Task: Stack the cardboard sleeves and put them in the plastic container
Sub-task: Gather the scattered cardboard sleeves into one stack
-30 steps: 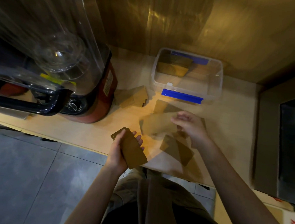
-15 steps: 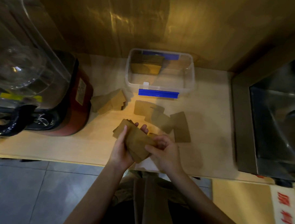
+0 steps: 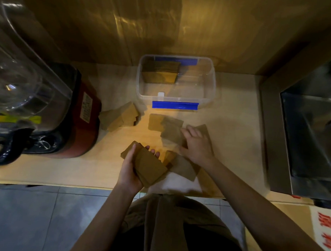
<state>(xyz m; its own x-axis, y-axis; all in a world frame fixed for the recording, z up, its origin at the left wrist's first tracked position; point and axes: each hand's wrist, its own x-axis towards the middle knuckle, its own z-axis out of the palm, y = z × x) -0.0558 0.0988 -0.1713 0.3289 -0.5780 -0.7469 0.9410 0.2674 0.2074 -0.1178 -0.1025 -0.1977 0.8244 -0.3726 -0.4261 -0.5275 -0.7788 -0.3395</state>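
A small stack of flat brown cardboard sleeves (image 3: 149, 167) was held in the left hand (image 3: 129, 171) above the near edge of the pale wooden counter (image 3: 234, 128), with the thumb laid along the stack's left side and the fingertips (image 3: 156, 153) curled around its far edge. The right hand (image 3: 197, 145) was laid palm-down on loose brown cardboard sleeves (image 3: 172, 132) scattered flat on the counter; its fingers were spread only slightly and pressed onto the cards, and whether one was pinched could not be told because of blur. More loose sleeves (image 3: 183, 167) were seen lying overlapped just beside the held stack, partly over a white cloth or paper (image 3: 179, 183) at the counter's edge. A separate heap of brown sleeves (image 3: 121, 118) was seen to the left, between the container and a red-based blender with a clear plastic jug (image 3: 53, 105).

The clear rectangular plastic container with blue latches (image 3: 209, 100) was stood open at the back of the counter, against the brown wall. A stack of brown sleeves (image 3: 160, 73) was already placed inside it, in its far left corner; the remainder of its floor was left bare. A dark metal appliance (image 3: 308, 135) was seen at the right end of the counter.
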